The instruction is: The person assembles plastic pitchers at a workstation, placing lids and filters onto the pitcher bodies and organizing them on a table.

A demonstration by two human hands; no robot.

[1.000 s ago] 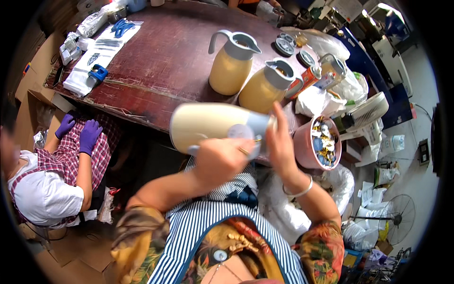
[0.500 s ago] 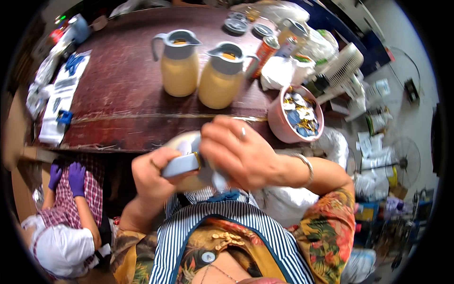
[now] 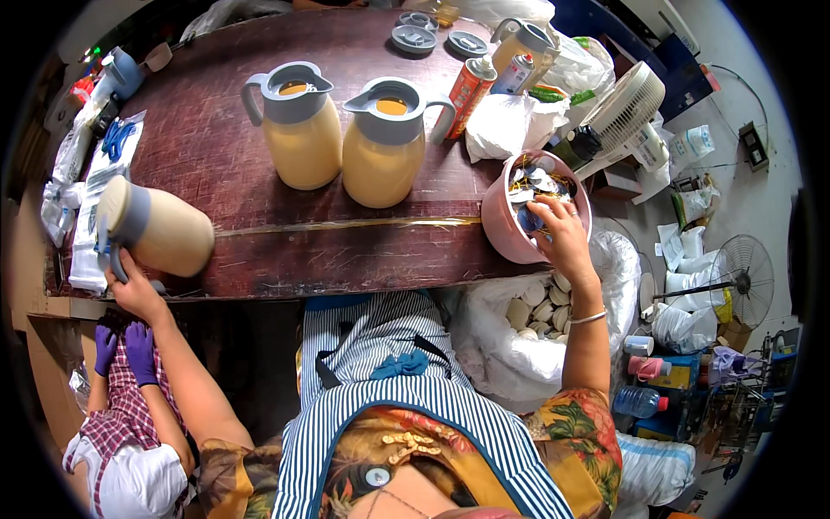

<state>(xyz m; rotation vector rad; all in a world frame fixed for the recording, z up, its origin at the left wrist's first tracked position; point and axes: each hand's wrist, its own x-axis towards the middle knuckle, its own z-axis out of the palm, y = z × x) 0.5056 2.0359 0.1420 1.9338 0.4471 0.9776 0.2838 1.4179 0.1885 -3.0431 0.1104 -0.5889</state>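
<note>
At the table's left edge my left hand (image 3: 137, 290) is closed round the grey handle of a beige insulated jug (image 3: 173, 233). That jug is tilted, its beige top toward the upper left. My right hand (image 3: 562, 232) reaches into a pink bucket (image 3: 512, 227), with fingers bent and apart over a heap of tags (image 3: 538, 183) in blue and white with gold strings. Two similar jugs stand upright at mid-table, a left one (image 3: 303, 143) and a right one (image 3: 384, 164), both with grey collars and uncapped mouths showing an orange-gold inside.
Behind the jugs lie grey lids (image 3: 413, 39), with an orange spray can (image 3: 471, 93) and another jug (image 3: 523, 52) to the right. A white fan (image 3: 627, 104) stands beyond the bucket. Below it hangs a bag of pale discs (image 3: 536, 307). At left sits a co-worker in purple gloves (image 3: 140, 353).
Both hands were together on the jug before me. My left hand has carried it to the left side of the table, while my right hand has left it and moved into the pink bucket.
</note>
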